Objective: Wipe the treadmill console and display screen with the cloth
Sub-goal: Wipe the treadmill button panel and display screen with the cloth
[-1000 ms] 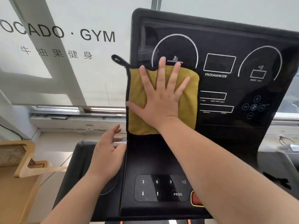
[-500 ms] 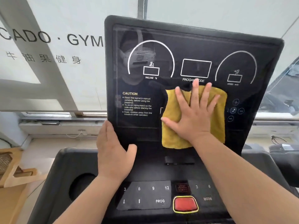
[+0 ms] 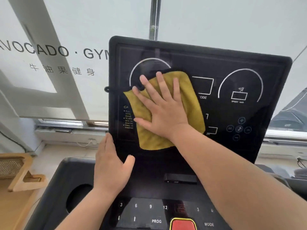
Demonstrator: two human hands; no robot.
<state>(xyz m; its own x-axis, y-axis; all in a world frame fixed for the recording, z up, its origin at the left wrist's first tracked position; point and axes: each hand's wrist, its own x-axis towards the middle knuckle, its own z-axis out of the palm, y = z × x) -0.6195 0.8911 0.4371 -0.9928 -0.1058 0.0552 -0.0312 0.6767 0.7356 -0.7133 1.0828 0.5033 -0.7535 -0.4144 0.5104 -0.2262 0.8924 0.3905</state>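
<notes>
Right hand [image 3: 163,112] flat, fingers spread, pressing yellow cloth [image 3: 167,110] against left half of display screen [image 3: 232,77]. Left hand [image 3: 111,166] open, bracing screen's lower left edge. Soft, light, likely to bunch; best pinned under palm.

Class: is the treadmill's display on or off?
Off, apparently. The display is dark; only printed outlines and labels show, with no lit digits. The cloth hides part.

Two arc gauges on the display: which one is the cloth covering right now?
The left arc gauge: the yellow cloth under the right hand overlaps its lower right part. The right arc gauge, marked SPEED, is fully uncovered.
</notes>
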